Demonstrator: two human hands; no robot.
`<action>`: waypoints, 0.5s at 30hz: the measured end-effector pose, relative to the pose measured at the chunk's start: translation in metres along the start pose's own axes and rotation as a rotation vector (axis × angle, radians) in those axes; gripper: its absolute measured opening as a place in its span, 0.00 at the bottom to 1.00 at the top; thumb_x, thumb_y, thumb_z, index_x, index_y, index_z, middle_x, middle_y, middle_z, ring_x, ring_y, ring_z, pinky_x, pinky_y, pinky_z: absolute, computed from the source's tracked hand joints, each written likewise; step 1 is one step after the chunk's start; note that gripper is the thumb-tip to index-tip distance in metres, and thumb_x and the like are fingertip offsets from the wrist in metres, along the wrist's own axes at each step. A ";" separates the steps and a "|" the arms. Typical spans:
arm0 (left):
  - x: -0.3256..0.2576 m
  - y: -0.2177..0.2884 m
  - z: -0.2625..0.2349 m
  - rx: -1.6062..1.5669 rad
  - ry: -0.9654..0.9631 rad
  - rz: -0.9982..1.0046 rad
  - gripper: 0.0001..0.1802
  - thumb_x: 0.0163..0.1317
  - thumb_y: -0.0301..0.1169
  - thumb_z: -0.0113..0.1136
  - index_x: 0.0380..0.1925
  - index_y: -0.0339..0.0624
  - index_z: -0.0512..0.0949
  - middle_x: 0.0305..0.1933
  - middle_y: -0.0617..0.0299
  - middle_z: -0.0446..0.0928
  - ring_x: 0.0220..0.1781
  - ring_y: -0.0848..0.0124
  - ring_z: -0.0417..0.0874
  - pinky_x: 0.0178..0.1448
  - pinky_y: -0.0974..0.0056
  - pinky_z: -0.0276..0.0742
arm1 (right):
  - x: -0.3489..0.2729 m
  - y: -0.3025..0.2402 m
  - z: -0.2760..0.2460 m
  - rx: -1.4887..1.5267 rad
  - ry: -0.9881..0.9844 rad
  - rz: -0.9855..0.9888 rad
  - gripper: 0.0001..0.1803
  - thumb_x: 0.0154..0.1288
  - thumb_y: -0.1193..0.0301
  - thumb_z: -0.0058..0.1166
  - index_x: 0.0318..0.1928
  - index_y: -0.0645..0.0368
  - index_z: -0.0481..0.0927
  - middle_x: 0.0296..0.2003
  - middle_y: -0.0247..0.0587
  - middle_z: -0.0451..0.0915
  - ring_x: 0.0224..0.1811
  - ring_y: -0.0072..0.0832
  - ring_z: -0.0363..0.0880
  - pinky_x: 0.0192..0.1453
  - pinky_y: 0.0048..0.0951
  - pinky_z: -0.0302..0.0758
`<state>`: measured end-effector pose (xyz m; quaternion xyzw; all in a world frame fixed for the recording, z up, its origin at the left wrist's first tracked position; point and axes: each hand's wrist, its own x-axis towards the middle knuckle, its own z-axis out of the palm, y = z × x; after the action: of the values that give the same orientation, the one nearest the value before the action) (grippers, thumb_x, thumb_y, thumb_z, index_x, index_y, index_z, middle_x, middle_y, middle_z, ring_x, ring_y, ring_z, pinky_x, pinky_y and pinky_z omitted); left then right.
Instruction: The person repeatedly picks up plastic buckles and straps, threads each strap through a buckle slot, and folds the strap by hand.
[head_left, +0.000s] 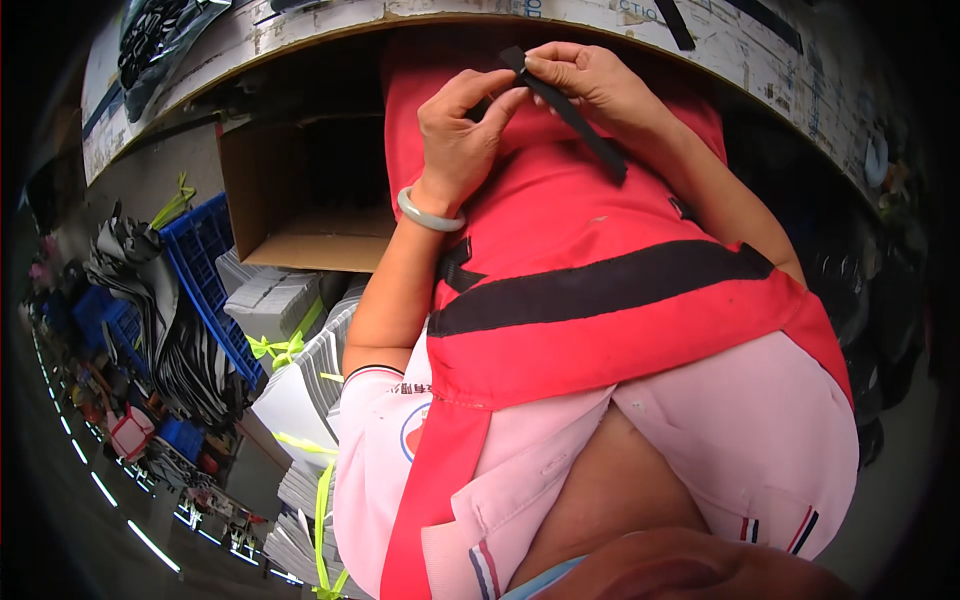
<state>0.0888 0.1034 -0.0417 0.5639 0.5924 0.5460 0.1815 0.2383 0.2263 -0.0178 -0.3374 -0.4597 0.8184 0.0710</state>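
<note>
"Over the red apron (570, 220) in the head view, near the bench (290, 30), what's held?"

"A black strap (583, 128). The right hand (605, 85) pinches its far end; the left hand's (462, 125) fingertips nearly meet there, whether gripping I can't tell."

"What could go wrong?"

"A loosened pinch could let it twist or drop. It's flat, narrow, matte, perhaps webbing; the apron's smooth, creased."

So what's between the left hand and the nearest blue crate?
The head view shows, from the left hand, the red apron, then an open cardboard box.
</note>
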 end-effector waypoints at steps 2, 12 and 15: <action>0.001 0.006 0.001 -0.672 0.110 -0.734 0.09 0.60 0.28 0.66 0.39 0.34 0.82 0.27 0.62 0.80 0.21 0.78 0.74 0.21 0.72 0.65 | -0.002 -0.002 0.000 -0.016 0.030 0.032 0.16 0.68 0.62 0.58 0.48 0.60 0.78 0.33 0.29 0.81 0.35 0.13 0.78 0.40 0.15 0.74; 0.012 0.010 0.000 -0.725 0.135 -0.873 0.13 0.65 0.30 0.62 0.43 0.31 0.81 0.32 0.59 0.82 0.22 0.76 0.75 0.20 0.76 0.64 | -0.019 -0.013 0.020 -0.329 0.136 -0.692 0.07 0.68 0.77 0.55 0.46 0.61 0.81 0.34 0.30 0.80 0.36 0.16 0.76 0.40 0.16 0.73; 0.008 0.007 0.002 -0.703 0.181 -0.804 0.12 0.63 0.29 0.64 0.41 0.31 0.82 0.30 0.60 0.83 0.18 0.79 0.74 0.19 0.76 0.65 | -0.021 -0.018 0.019 -0.319 0.161 -0.296 0.09 0.68 0.70 0.58 0.44 0.61 0.80 0.27 0.29 0.78 0.22 0.12 0.73 0.25 0.15 0.71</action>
<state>0.0918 0.1093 -0.0333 0.1488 0.5564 0.6451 0.5021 0.2397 0.2141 0.0132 -0.3375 -0.6207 0.6864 0.1724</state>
